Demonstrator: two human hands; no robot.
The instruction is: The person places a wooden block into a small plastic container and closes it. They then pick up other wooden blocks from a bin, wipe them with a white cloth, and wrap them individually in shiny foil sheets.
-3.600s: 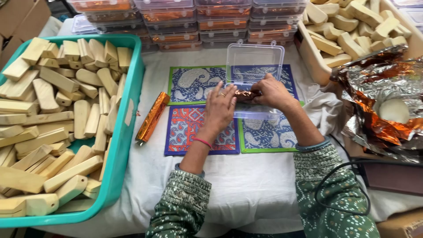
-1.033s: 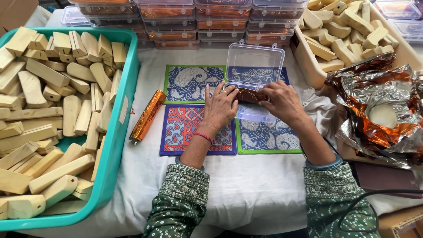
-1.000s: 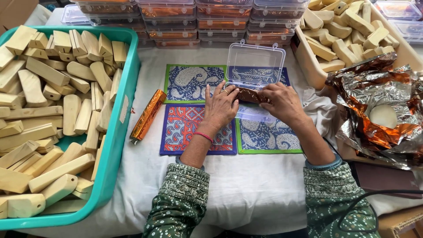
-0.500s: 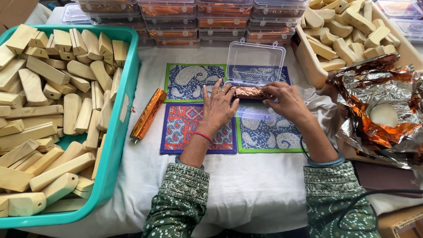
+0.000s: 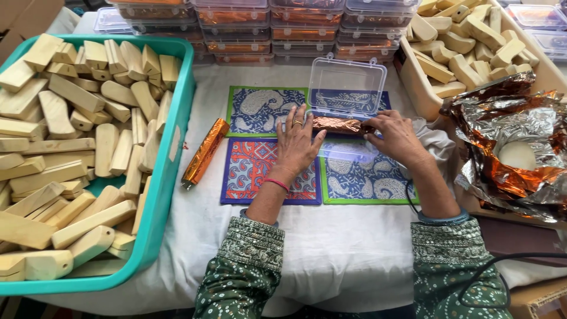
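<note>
Both hands hold a foil-wrapped copper-coloured bar (image 5: 336, 124) just in front of an open clear plastic box (image 5: 347, 88). My left hand (image 5: 297, 145) rests flat with its fingertips on the bar's left end. My right hand (image 5: 394, 134) pinches the bar's right end. The box's clear base (image 5: 348, 153) lies under the hands on patterned mats (image 5: 260, 168). A second foil-wrapped bar (image 5: 205, 152) lies to the left on the white cloth, apart from both hands.
A teal bin (image 5: 171, 147) full of pale wooden blocks fills the left side. A tan tray (image 5: 416, 82) of more blocks stands at the back right. Crumpled copper foil sheets (image 5: 508, 147) lie on the right. Stacks of filled clear boxes (image 5: 248, 29) line the back.
The wrapped bar has been turned and shifted slightly between the hands over the box base. The second bar and the bins have not moved.
</note>
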